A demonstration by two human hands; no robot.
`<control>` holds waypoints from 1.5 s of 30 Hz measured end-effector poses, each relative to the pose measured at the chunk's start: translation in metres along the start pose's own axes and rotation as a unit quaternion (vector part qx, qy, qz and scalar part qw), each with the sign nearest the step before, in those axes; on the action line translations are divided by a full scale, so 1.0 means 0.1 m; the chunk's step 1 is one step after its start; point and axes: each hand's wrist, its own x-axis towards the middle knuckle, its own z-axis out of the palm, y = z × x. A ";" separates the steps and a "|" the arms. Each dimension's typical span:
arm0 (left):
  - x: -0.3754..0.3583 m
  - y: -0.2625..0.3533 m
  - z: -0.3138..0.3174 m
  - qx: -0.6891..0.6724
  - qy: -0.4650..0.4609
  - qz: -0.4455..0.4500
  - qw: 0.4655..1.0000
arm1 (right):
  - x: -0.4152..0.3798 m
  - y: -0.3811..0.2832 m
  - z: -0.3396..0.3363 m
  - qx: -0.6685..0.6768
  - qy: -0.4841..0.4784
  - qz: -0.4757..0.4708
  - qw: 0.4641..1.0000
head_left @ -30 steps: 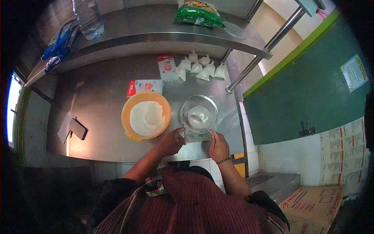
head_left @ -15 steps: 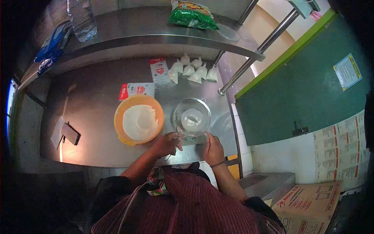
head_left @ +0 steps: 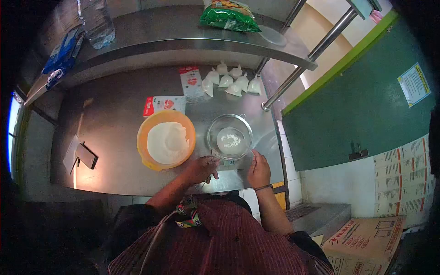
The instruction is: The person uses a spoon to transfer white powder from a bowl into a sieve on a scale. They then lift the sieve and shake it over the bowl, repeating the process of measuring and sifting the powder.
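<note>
A round metal sieve or bowl (head_left: 211,137), with a small loop at its far rim, stands over what looks like a small scale (head_left: 228,162); white powder shows in its middle. Just below its left side, my left hand (head_left: 202,170) is closed around a thin metal utensil whose shape is unclear. At the lower right of the rim, the fingers of my right hand (head_left: 259,172) are pinched together; what they hold is too small to name. Left of the sieve is an orange bowl (head_left: 143,153) holding white powder (head_left: 160,143).
Two red and white boxes (head_left: 166,104) (head_left: 190,81) and several tied bags of white powder (head_left: 236,86) stand behind the bowls. A phone-like device (head_left: 86,156) is at the left. The overhead shelf (head_left: 174,45) holds a green packet (head_left: 230,19) and a bottle (head_left: 98,27).
My right hand has shifted slightly right, a little away from the sieve's rim. My left hand stays near the lower left of the rim. The whole view has shifted slightly.
</note>
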 end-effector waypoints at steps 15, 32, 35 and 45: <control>0.05 -0.06 -0.03 0.005 -0.016 -0.016 1.000 | -0.08 -0.17 -0.01 0.003 -0.030 0.007 1.000; 0.01 0.03 -0.03 -0.019 -0.014 -0.030 0.999 | -0.33 -0.23 0.04 -0.011 -0.080 0.022 0.997; 0.03 0.02 -0.03 -0.012 -0.017 -0.036 0.999 | -0.27 -0.16 0.04 -0.011 -0.061 0.029 0.998; 0.06 -0.09 -0.03 -0.015 -0.018 -0.015 1.000 | -0.16 -0.18 -0.01 -0.011 -0.036 0.014 0.999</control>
